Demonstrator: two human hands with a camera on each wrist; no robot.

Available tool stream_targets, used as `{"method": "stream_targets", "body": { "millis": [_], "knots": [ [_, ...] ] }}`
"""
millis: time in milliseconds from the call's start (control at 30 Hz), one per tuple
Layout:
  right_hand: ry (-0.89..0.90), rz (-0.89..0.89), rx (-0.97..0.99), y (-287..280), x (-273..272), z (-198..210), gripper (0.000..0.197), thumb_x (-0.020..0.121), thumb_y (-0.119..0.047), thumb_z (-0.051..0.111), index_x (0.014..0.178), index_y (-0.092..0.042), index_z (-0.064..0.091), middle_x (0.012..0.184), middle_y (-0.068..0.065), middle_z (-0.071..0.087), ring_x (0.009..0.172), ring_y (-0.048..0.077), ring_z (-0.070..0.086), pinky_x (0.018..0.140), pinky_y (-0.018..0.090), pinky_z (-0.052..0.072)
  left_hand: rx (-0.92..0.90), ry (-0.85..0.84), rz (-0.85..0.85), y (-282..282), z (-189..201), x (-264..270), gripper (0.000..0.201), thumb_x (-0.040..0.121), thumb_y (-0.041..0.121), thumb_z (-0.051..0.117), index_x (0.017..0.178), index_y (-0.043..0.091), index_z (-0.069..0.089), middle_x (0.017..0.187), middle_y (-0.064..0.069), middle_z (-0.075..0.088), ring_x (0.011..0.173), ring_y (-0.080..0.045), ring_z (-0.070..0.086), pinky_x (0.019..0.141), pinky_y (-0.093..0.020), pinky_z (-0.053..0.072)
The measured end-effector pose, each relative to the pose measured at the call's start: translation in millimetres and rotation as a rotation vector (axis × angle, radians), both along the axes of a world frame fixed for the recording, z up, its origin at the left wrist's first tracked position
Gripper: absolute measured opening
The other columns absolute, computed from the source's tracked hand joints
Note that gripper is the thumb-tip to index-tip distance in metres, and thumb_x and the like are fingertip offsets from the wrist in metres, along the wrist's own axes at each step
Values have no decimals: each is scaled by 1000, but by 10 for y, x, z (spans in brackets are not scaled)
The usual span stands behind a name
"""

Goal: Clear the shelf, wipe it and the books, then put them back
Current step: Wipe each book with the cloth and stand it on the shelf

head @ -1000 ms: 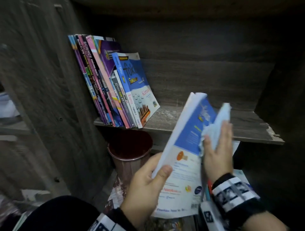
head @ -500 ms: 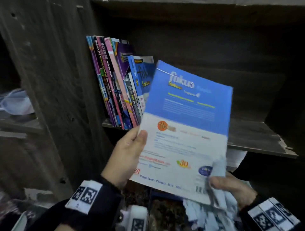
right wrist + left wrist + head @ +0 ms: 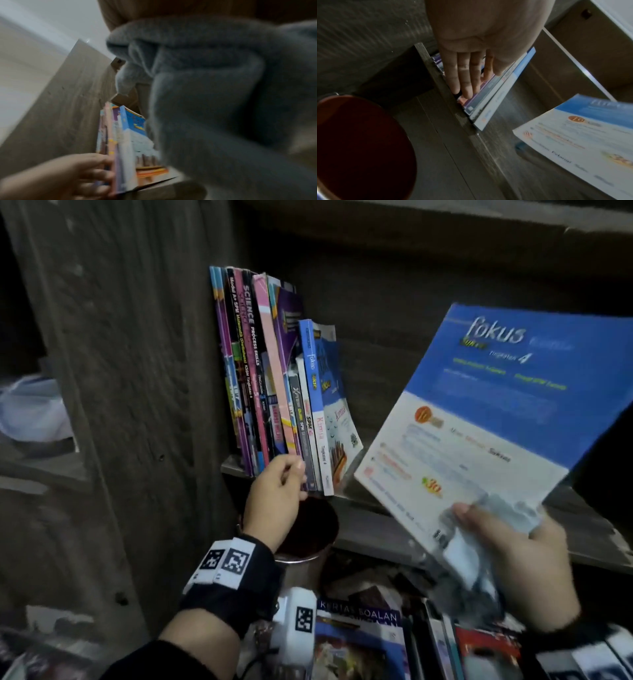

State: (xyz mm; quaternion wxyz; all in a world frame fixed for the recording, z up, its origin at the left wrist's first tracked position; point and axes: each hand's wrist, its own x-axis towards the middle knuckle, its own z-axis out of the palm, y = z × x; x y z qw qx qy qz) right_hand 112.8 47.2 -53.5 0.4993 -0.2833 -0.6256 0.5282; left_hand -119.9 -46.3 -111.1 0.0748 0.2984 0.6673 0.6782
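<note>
- Book (image 3: 493, 419) with the blue and white cover sits up in my right hand (image 3: 513, 546), thumb and fingers clamped on its lower edge with the cloth (image 3: 476, 546) bunched in, so one grip carries both.
- My left hand (image 3: 274, 494) lies with fingers straight and together against the lower spines of the shelved books (image 3: 274, 378), I judge to steady the leaning row.
- Half a second ago my left hand held the book too; now it has let go and moved to the shelf (image 3: 370, 501).
</note>
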Motion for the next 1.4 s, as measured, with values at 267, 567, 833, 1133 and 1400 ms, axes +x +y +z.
{"method": "stream_targets", "body": {
  "millis": [267,567,833,1133,1400],
  "knots": [
    [-467,-406,230,597,-1137,13,34,87,-35,63,118,-20,58,113,15,65,104,37,60,86,39,46,-52,-26,15,88,-132,-134,14,96,22,52,87,31,50,82,-1,69,63,-14,69,59,-28,50],
    [-636,48,459,374,-1637,-356,57,80,-70,45,132,-48,49,122,-2,66,113,20,59,85,26,41,13,-34,31,128,-175,-215,11,95,21,54,85,23,53,72,-3,71,62,-11,67,59,-24,47],
    [-249,-179,-82,1102,-1675,-160,32,93,-46,51,105,-17,59,105,1,61,90,19,55,82,30,41,-387,308,118,119,-157,-112,26,84,51,63,78,26,58,78,10,62,76,-10,60,70,-32,50],
    [-570,120,-232,1189,-2277,-177,64,89,-56,46,122,-2,58,122,16,62,111,33,59,103,42,42,-708,578,144,246,-145,105,43,90,62,45,102,24,61,102,6,58,91,-18,60,68,-31,43],
    [-344,291,-403,1321,-2421,-439,112,38,-93,57,118,-15,65,114,11,69,104,30,65,101,46,45,-658,529,156,305,-141,99,37,93,56,45,90,22,58,91,5,63,83,-18,61,64,-32,45]
  ]
}}
